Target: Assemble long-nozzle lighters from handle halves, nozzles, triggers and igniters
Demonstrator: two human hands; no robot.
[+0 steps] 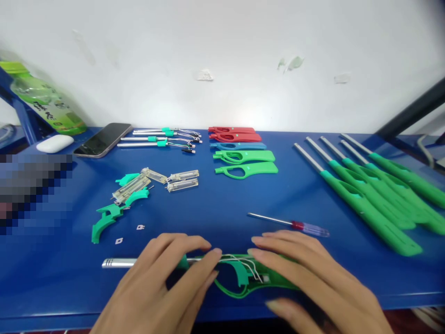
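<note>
- Blue tabletop [208,208], bearing the following, left to right.
- Pixelated patch, hiding whatever is lying there.
- Green-capped bottle [52,104], leaning at the back; white rounded case [54,144] sitting before it.
- Dark phone [103,140], lying face up beside the case.
- Teal trigger-like pieces [139,195] and clear rectangular tanks [182,185], lying in a loose cluster; two tiny metal plates [140,227] resting nearer the front.
- Four metal tubes with wires [139,139], lying in a row behind the cluster.
- Left hand [156,283], bending over the tube section of an open green lighter [243,291]; cannot tell whether the fingers are gripping.
- That lighter, lying lengthwise at the front edge under both hands, its metal tube [120,263] pointing left, its teal trigger [241,273] and white wires [255,269] showing.
- Handle shells [246,170], lying stacked in a column at the back: two red, one blue, two green.
- Screwdriver [306,228], lying just behind the right hand, tip pointing left.
- Right hand [323,278], standing apart from the left, spreading thumb and fingers over the lighter's wide end.
- Five green lighters with tubes attached [368,211], lying slantwise side by side.
</note>
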